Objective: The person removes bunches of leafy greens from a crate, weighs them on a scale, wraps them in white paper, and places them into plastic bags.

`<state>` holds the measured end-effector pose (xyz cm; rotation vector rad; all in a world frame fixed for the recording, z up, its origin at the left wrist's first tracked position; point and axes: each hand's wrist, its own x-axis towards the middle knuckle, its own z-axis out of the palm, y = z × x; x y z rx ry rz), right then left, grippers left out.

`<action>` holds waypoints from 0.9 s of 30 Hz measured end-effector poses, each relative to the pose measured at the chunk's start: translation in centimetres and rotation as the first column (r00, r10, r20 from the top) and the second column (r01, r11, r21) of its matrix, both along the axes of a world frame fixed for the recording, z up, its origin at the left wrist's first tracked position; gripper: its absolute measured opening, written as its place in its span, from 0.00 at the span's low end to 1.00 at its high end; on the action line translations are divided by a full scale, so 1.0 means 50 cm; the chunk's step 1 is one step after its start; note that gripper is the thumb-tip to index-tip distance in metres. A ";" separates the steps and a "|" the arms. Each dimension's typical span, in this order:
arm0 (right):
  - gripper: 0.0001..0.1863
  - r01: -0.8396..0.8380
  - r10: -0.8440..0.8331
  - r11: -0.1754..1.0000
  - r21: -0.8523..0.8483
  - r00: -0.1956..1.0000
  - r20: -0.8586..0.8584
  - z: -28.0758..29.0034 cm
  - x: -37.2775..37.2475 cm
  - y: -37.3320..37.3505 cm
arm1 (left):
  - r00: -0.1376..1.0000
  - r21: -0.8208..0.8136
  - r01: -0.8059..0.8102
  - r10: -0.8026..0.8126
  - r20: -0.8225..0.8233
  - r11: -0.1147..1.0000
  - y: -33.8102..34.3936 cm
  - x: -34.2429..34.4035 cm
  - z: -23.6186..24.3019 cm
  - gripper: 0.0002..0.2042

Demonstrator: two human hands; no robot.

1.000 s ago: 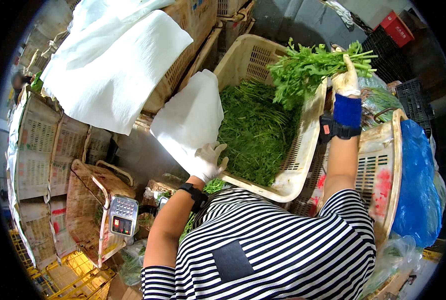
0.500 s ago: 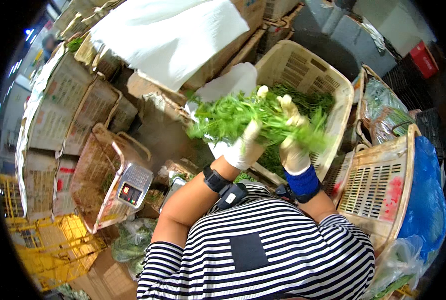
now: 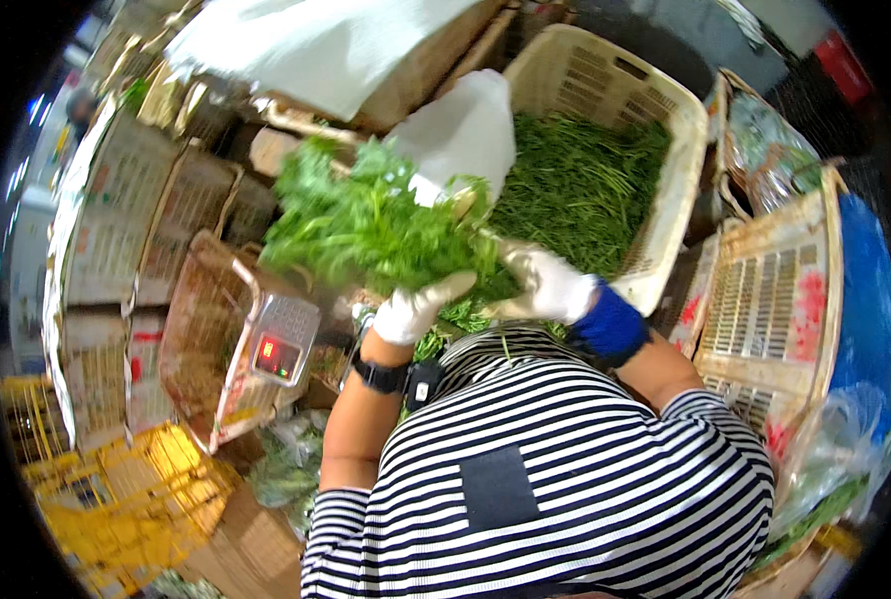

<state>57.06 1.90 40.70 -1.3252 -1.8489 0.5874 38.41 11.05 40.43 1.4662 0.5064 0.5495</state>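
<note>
My gloved left hand point(image 3: 415, 309) is shut on a leafy green bunch point(image 3: 355, 210), raised beside the crate and blurred by motion. My gloved right hand point(image 3: 550, 285), above a blue wristband, touches the bunch's right edge with thumb and fingers apart. A cream plastic crate point(image 3: 685, 170) of cut greens point(image 3: 580, 190) lies behind my hands, with a white sheet point(image 3: 465, 125) over its left side. Left of my left hand is a handheld-sized metal scale point(image 3: 286, 339) with a red display, at a rusty basket point(image 3: 201, 329).
Stacked crates point(image 3: 101, 220) line the left, above a yellow wire cage point(image 3: 126, 499). A stained crate point(image 3: 760, 299) with blue plastic point(image 3: 865, 299) stands at right. A white cloth point(image 3: 296, 50) covers crates behind, and a red crate point(image 3: 840, 65) is at back right. A distant person point(image 3: 81, 110) shows at upper left.
The bunch moved from over the crate's right side to the left, in front of me. My left hand left the white sheet and took the bunch. My right fingers have loosened on it.
</note>
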 end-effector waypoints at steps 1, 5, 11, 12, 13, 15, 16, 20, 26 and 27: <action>0.31 -0.007 -0.001 0.999 0.054 0.989 0.149 -0.054 -0.011 0.007 | 0.993 0.279 0.017 0.016 -0.113 0.960 -0.002 -0.004 0.010 0.23; 0.30 -0.175 0.230 0.942 -0.287 0.958 0.172 -0.109 -0.050 0.025 | 0.987 0.898 0.064 0.103 -0.120 0.436 0.059 -0.095 -0.161 0.23; 0.27 -0.061 -0.100 0.884 -0.464 0.945 -0.313 -0.150 0.212 0.101 | 0.885 -0.540 -0.119 0.336 0.323 0.833 0.032 -0.080 -0.065 0.11; 0.25 0.197 -0.292 0.851 -0.488 0.948 -0.128 -0.200 0.294 0.107 | 0.831 -0.559 -0.195 0.438 0.343 0.806 0.033 -0.076 -0.056 0.10; 0.23 0.363 -0.482 0.767 -0.528 0.870 -0.101 -0.263 0.387 0.114 | 0.831 -0.554 -0.241 0.465 0.306 0.797 0.048 -0.091 -0.057 0.11; 0.21 0.613 -0.607 0.496 -0.615 0.751 0.259 -0.443 0.589 0.121 | 0.748 -0.670 -0.450 0.659 0.080 0.591 0.053 -0.114 -0.076 0.12; 0.25 0.675 -0.550 0.365 -0.641 0.712 0.436 -0.476 0.643 0.134 | 0.719 -0.680 -0.509 0.695 0.000 0.527 0.058 -0.135 -0.106 0.13; 0.37 0.757 -0.275 0.117 -0.643 0.647 0.711 -0.591 0.752 0.165 | 0.768 -0.638 -0.563 0.619 -0.166 0.526 0.075 -0.145 -0.164 0.16; 0.36 0.767 -0.101 -0.012 -0.641 0.637 0.764 -0.575 0.734 0.193 | 0.596 -0.546 -0.768 0.684 -0.420 0.334 0.100 -0.134 -0.185 0.15; 0.36 0.792 -0.055 -0.010 -0.611 0.609 0.791 -0.576 0.731 0.205 | 0.568 -0.528 -0.791 0.689 -0.450 0.308 0.100 -0.138 -0.195 0.15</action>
